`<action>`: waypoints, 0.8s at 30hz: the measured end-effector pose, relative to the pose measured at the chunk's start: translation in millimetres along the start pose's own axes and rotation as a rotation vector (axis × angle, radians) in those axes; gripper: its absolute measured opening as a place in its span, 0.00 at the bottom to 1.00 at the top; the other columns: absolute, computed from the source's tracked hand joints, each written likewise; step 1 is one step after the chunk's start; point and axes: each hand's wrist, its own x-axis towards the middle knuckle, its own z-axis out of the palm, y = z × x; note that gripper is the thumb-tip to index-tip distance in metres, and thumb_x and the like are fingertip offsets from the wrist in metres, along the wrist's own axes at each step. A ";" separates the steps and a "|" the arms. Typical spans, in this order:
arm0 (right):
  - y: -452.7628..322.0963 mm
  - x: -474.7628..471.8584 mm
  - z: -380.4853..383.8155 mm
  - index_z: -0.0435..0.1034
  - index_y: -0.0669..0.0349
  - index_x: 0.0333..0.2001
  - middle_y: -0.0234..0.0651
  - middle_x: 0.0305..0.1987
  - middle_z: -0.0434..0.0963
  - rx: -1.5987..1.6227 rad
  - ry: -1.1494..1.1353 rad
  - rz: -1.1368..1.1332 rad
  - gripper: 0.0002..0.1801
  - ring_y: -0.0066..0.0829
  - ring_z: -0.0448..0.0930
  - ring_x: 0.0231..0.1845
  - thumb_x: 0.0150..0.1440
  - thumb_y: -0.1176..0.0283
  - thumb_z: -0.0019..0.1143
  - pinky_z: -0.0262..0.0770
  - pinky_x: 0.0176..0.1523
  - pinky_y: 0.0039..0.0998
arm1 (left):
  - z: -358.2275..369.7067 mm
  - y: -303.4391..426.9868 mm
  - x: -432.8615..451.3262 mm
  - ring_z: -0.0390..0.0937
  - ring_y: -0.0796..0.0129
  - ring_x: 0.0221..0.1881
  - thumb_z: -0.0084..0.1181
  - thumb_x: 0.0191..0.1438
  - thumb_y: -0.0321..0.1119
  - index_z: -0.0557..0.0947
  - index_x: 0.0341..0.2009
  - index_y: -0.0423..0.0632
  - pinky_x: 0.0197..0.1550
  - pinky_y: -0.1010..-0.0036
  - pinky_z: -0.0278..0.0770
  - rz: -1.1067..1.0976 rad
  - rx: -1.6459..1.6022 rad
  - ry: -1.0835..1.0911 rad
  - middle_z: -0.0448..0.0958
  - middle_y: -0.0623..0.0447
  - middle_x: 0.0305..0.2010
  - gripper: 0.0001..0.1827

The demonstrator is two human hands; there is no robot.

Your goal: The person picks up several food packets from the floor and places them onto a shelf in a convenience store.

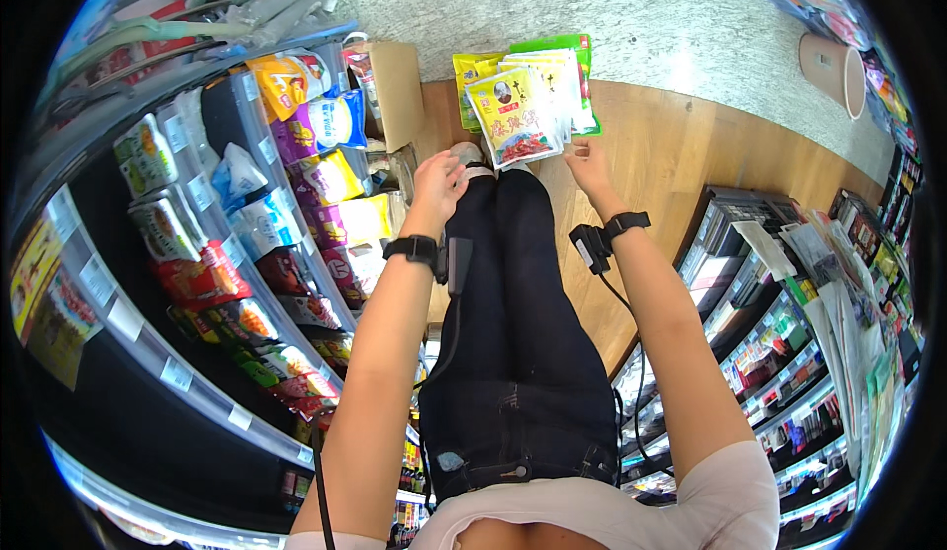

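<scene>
Several flat seasoning packets (pixel 514 117), white and yellow with a picture of red food, lie in a fanned pile in front of my feet. Under and beside them are yellow packets (pixel 473 69) and green packets (pixel 551 43). My left hand (pixel 438 184) is just below and left of the pile, fingers apart and curved, holding nothing. At the lower right corner of the pile is my right hand (pixel 588 165), its fingers bent close to the packets' edge; whether it touches them is unclear. Both wrists wear black straps with small devices and cables.
Shelves of bagged foods (pixel 340 180) with clear price rails rise at the left. An open cardboard box (pixel 396 95) stands left of the pile. More packed shelves (pixel 769 350) run along the right. A pinkish bin (pixel 832 73) is at the upper right, on grey flooring beyond the wood floor.
</scene>
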 end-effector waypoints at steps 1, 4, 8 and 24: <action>8.2 5.8 4.3 0.65 0.66 0.34 0.42 0.28 0.72 -0.004 -0.005 0.005 0.17 0.34 0.73 0.30 0.37 0.73 0.54 0.68 0.34 0.29 | 3.3 -6.7 16.9 0.66 0.61 0.42 0.44 0.48 0.31 0.65 0.43 0.47 0.46 0.59 0.62 -0.109 -0.017 0.048 0.66 0.51 0.40 0.15; 23.5 20.9 20.1 0.65 0.66 0.35 0.42 0.29 0.71 -0.088 -0.038 -0.028 0.17 0.35 0.73 0.29 0.39 0.72 0.54 0.68 0.34 0.29 | 2.9 -27.1 61.1 0.59 0.60 0.49 0.43 0.48 0.35 0.64 0.46 0.48 0.51 0.55 0.53 -0.200 -0.048 0.019 0.62 0.51 0.48 0.18; 49.5 35.3 48.8 0.64 0.67 0.36 0.43 0.31 0.71 -0.012 -0.016 -0.048 0.18 0.35 0.72 0.28 0.41 0.71 0.54 0.68 0.33 0.30 | 11.5 -44.9 99.7 0.52 0.59 0.55 0.44 0.47 0.36 0.59 0.50 0.48 0.55 0.51 0.40 -0.203 0.023 -0.044 0.56 0.50 0.54 0.24; 41.3 42.5 49.9 0.62 0.64 0.27 0.40 0.23 0.70 -0.056 -0.177 -0.050 0.15 0.32 0.71 0.25 0.38 0.70 0.58 0.66 0.29 0.29 | 33.0 -65.5 118.3 0.68 0.71 0.36 0.50 0.44 0.27 0.65 0.40 0.45 0.38 0.75 0.67 0.089 0.492 -0.043 0.68 0.54 0.37 0.16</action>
